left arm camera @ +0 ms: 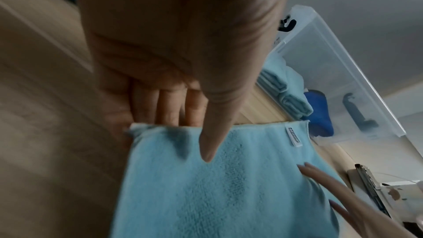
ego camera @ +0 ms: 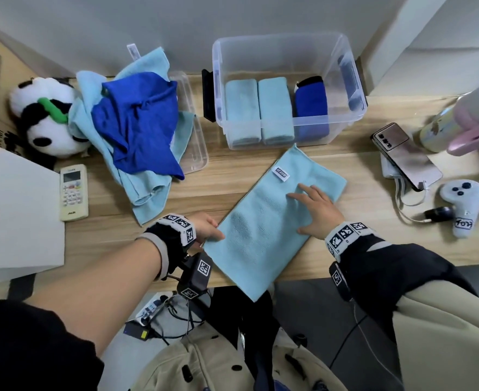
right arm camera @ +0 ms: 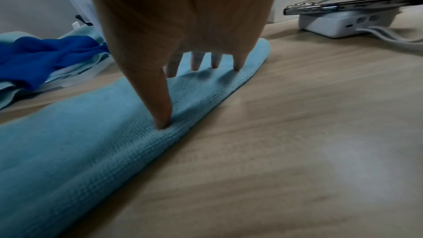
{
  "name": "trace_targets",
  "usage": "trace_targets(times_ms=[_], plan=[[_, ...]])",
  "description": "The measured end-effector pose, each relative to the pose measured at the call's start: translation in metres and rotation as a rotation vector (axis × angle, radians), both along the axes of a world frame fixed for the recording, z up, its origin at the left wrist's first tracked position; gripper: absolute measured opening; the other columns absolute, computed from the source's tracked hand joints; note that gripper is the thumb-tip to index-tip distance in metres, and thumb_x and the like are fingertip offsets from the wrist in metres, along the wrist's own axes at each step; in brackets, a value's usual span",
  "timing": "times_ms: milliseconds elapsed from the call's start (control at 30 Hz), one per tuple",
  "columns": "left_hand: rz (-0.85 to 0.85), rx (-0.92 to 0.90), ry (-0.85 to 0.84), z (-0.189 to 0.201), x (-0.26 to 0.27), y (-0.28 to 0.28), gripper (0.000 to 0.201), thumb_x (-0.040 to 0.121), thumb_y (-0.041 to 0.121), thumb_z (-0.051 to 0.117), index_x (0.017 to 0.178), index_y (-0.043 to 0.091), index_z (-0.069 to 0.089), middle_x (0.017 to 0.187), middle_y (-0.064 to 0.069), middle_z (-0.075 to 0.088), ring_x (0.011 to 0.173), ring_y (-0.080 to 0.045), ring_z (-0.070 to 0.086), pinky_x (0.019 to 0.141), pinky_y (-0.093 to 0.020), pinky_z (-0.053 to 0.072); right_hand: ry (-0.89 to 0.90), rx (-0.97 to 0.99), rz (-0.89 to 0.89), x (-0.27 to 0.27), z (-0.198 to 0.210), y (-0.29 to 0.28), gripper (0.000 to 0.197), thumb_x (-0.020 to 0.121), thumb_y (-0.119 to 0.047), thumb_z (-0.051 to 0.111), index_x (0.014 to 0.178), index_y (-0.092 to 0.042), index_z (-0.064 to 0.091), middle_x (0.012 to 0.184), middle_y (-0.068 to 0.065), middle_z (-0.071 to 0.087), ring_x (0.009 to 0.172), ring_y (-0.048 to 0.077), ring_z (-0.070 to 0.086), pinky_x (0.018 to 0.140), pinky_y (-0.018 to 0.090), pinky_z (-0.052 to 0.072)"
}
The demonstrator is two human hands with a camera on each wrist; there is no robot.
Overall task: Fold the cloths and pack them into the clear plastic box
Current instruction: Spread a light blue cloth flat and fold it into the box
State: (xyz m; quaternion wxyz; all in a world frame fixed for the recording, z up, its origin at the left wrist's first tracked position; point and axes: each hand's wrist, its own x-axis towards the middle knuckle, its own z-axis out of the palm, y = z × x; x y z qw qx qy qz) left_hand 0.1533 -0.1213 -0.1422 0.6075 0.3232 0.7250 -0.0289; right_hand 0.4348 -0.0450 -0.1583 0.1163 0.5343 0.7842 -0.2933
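Note:
A light blue cloth (ego camera: pixel 269 230), folded into a long strip, lies slantwise on the wooden table, its near corner hanging over the front edge. My left hand (ego camera: pixel 215 231) pinches its left edge, thumb on top (left arm camera: pixel 210 133) and fingers (left arm camera: pixel 171 108) beneath. My right hand (ego camera: pixel 303 210) presses flat on the strip with fingers spread (right arm camera: pixel 194 61). Behind stands the clear plastic box (ego camera: pixel 345 66). It holds two folded light blue cloths (ego camera: pixel 261 111) and a folded dark blue one (ego camera: pixel 311 108). A heap of unfolded dark blue and light blue cloths (ego camera: pixel 136 119) lies at the left.
The heap rests on a clear lid (ego camera: pixel 197 148). A panda plush (ego camera: pixel 46 119), a remote (ego camera: pixel 73 191) and a white box (ego camera: pixel 21 215) sit at the left. To the right are a phone (ego camera: pixel 407 156) on a charger, a bottle (ego camera: pixel 455 119) and a white plush controller (ego camera: pixel 462 204).

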Motion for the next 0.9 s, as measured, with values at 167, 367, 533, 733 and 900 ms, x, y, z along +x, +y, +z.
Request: trace_targets(times_ms=[167,367,533,733,900], plan=[[-0.097,-0.019,0.021,-0.002,-0.005,-0.003,0.024,0.084,-0.003,0.059,0.069,0.014,0.052,0.065,-0.006,0.056,0.053,-0.015,0.052,0.046,-0.02,0.042,-0.008,0.078,-0.112,-0.012,0.003,0.0,0.089,0.062,-0.026,0.076,0.139,-0.037,0.032,0.154,-0.003,0.016,0.144,0.023,0.007,0.116,0.044,0.017],[-0.141,-0.076,-0.073,0.001,0.0,-0.004,0.019,0.089,0.001,0.056,0.075,0.013,0.052,0.059,-0.001,0.063,0.042,-0.006,0.059,0.035,-0.013,0.041,-0.081,0.118,-0.443,-0.006,0.002,-0.015,0.079,0.071,-0.042,0.071,0.138,-0.028,0.031,0.153,0.005,0.017,0.141,0.03,0.015,0.11,0.049,0.024],[-0.248,-0.116,-0.129,0.005,0.008,-0.004,0.006,0.09,0.004,0.055,0.092,0.009,0.059,0.059,0.005,0.065,0.037,-0.001,0.057,0.038,-0.011,0.042,-0.029,0.088,-0.611,-0.004,-0.003,-0.014,0.073,0.078,-0.046,0.066,0.139,-0.024,0.032,0.149,0.008,0.028,0.135,0.033,0.027,0.108,0.046,0.029],[-0.273,-0.079,-0.057,0.008,0.009,-0.001,0.016,0.088,0.021,0.061,0.075,0.012,0.056,0.058,0.006,0.063,0.038,-0.001,0.052,0.034,-0.009,0.032,0.584,-0.082,-1.213,-0.012,0.01,0.022,0.07,0.08,-0.019,0.071,0.138,-0.002,0.034,0.127,0.013,0.056,0.116,0.024,0.055,0.095,0.028,0.039],[-0.027,0.154,-0.008,0.015,0.007,0.019,0.02,0.089,0.01,0.057,0.069,0.015,0.056,0.069,-0.005,0.058,0.047,-0.011,0.05,0.045,-0.018,0.038,0.769,-0.38,-1.202,-0.023,0.02,0.038,0.015,0.081,-0.028,0.07,0.086,-0.017,0.062,0.106,0.01,0.067,0.079,0.021,0.064,0.075,0.033,0.054]])
